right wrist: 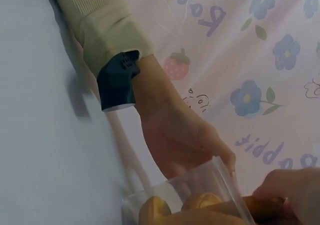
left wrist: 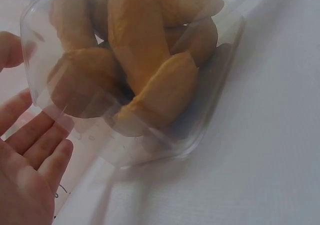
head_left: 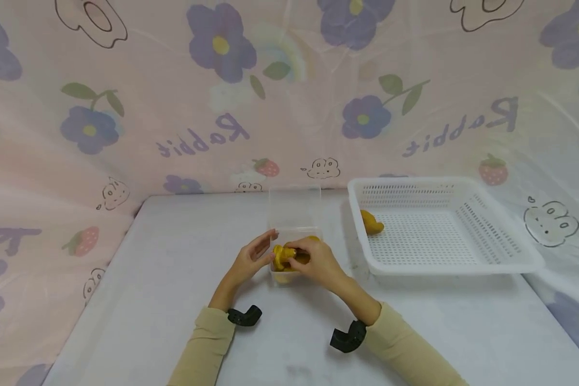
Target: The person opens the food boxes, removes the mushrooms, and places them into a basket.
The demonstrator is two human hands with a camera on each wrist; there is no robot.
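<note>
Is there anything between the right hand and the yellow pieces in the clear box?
Nothing visible is. The right hand already reaches into the open clear box and touches a yellow piece. The left hand rests against the box's outer wall.

In the head view the right hand (head_left: 313, 260) covers most of the yellow pieces (head_left: 283, 257) in the clear box (head_left: 294, 236), so their number and shape cannot be told. The left hand (head_left: 253, 257) hides the box's near left wall. In the white basket (head_left: 444, 225), the orange piece (head_left: 371, 222) is partly behind the rim and too small to identify. The left wrist view is blurred, its top edge cuts the box off, and only part of the palm shows. The right wrist view crops the right hand (right wrist: 295, 195) at the corner.
</note>
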